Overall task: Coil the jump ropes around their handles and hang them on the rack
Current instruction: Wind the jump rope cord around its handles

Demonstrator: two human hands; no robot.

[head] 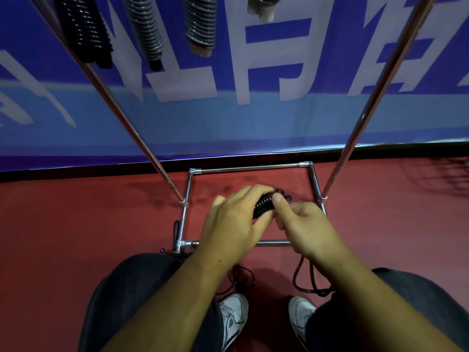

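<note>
**Fingers [243,196] locked on the jump rope [264,207]**

Your left hand [233,224] wraps the coiled black turns so they cannot spring loose, low above the rack [365,107] base. Your right hand [304,224] pinches the rope's end, probably to tuck it. 4 wound ropes [147,29] hang overhead.

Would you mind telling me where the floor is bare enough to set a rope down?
Bare floor lies left of the rack base and right of it. Crowded: loose rope by the shoes, and left hand and right hand gripping a coiled rope over the base.
</note>
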